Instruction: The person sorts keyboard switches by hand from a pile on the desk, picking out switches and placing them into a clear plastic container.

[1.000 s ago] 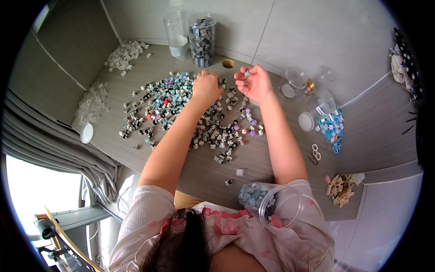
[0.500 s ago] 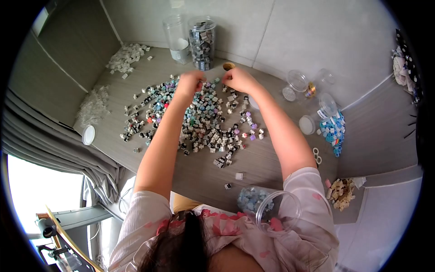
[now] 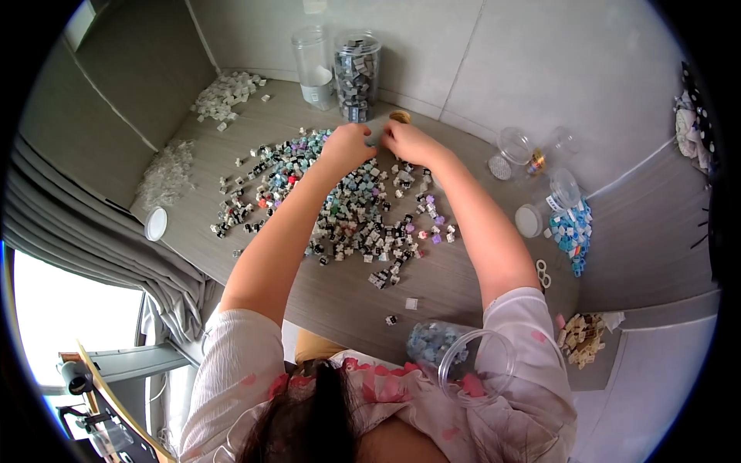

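Reaching before upright, cylindrical clear jar (image 3: 357, 76): left hand (image 3: 347, 147), fingers curled, slightly parted; right hand (image 3: 415, 143), fingers bent; whether either holds anything, cannot tell. Pile (image 3: 351, 197), in front of jar: small, blocky, plastic-looking pieces (image 3: 378, 279) point every way, long axes too small to tell.
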`<state>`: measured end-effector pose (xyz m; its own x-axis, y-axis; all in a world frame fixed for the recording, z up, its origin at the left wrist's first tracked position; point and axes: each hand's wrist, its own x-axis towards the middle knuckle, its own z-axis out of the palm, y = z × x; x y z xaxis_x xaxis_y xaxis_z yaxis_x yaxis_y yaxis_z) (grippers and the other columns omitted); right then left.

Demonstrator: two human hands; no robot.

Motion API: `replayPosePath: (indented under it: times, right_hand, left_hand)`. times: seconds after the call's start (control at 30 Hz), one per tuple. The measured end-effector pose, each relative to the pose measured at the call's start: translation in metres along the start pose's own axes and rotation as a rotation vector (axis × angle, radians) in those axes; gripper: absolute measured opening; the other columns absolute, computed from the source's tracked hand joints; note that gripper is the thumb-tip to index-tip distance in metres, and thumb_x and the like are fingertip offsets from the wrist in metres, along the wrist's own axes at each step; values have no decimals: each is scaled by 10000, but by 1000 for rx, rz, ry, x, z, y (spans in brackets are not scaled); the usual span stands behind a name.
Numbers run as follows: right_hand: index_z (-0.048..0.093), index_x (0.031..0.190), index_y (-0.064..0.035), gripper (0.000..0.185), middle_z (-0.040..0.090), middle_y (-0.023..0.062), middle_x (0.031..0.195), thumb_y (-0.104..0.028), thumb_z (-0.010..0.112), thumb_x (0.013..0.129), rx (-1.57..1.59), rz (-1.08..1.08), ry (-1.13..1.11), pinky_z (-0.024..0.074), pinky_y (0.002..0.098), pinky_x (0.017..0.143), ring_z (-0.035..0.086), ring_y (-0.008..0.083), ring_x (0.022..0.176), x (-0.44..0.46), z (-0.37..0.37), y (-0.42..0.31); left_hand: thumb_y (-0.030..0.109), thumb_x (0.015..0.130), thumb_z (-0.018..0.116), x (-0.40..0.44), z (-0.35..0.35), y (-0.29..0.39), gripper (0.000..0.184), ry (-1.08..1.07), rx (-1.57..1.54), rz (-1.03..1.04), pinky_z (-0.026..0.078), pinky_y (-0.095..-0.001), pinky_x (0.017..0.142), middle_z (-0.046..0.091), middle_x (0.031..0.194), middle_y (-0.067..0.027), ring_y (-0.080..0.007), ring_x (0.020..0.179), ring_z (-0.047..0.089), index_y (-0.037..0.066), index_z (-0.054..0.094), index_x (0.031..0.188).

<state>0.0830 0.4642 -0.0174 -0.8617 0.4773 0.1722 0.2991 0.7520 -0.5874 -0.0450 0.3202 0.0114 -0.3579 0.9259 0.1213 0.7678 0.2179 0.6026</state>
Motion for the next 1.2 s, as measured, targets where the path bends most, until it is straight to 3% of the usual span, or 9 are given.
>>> replayPosePath:
  times: [0.07, 0.13, 0.17, 0.27, 0.4, 0.43, 0.53, 0.77, 1.2]
  right_hand:
    - [584, 905, -41, 235, 637, 151, 809, -265, 519, 881, 500, 89, -54, 440, 383, 551, 588, 279, 660, 4, -6, 18]
    - [578, 868, -55, 226, 598, 102, 731, -261, 487, 880, 1339, 270, -345, 356, 323, 433, 495, 196, 514, 1, -29, 21]
    - [580, 841, -66, 200, 501, 33, 651, -243, 491, 864, 1439, 285, -281, 240, 253, 397, 347, 98, 478, -3, -27, 19]
    - [606, 860, -41, 196, 482, 34, 606, -201, 493, 865, 1290, 478, -91, 247, 265, 397, 368, 103, 483, -8, -37, -15]
    - [659, 1140, -44, 324, 625, 98, 737, -93, 478, 875, 451, 36, -18, 434, 307, 523, 519, 153, 566, 1, -6, 2]
    - [663, 1173, -123, 336, 690, 138, 884, -118, 498, 881, 212, 91, -87, 504, 334, 684, 635, 205, 715, -5, -13, -15]
    - [699, 1092, -177, 305, 699, 116, 988, -205, 599, 805, -68, 21, -164, 523, 399, 813, 661, 297, 939, -12, -12, -31]
    - [729, 983, -178, 272, 705, 103, 945, -249, 670, 727, -248, 93, -255, 532, 387, 802, 669, 277, 897, -13, -25, -46]
    - [727, 931, -126, 232, 702, 85, 838, -296, 702, 775, -186, 47, -161, 517, 375, 720, 664, 251, 795, -47, -29, -53]
  left_hand:
    - [286, 690, 772, 6, 3, 8, 400, -16, 274, 22, 543, -383, 825, 678, 1006, -197, -306, 980, 661, -3, 691, 954]
    - [287, 687, 775, 9, 1, 19, 381, -62, 305, -63, 541, -392, 834, 665, 1048, -186, -307, 980, 659, 10, 692, 935]
    - [288, 685, 777, 9, 1, 22, 372, -85, 321, -107, 540, -397, 839, 659, 1069, -181, -308, 981, 658, 17, 692, 926]
    - [258, 698, 758, 6, 1, 23, 335, -85, 318, -88, 542, -407, 834, 661, 1032, -163, -314, 955, 660, 29, 692, 933]
    - [249, 679, 721, 2, 12, 5, 276, 47, 244, 40, 524, -406, 817, 661, 951, -170, -327, 891, 651, 27, 697, 841]
    - [243, 678, 719, 1, 13, 3, 266, 45, 222, 50, 524, -408, 811, 658, 944, -173, -330, 879, 650, 25, 697, 829]
    - [228, 682, 711, 0, 14, -3, 253, 32, 143, 53, 519, -411, 808, 653, 941, -184, -338, 869, 646, 22, 705, 829]
    - [186, 706, 672, -1, 7, -16, 293, 81, 88, 142, 539, -380, 731, 688, 852, -193, -323, 770, 672, -6, 709, 925]
    - [188, 670, 717, 0, -13, -11, 228, -227, 17, 17, 548, -353, 656, 679, 687, -149, -205, 652, 688, -10, 680, 777]
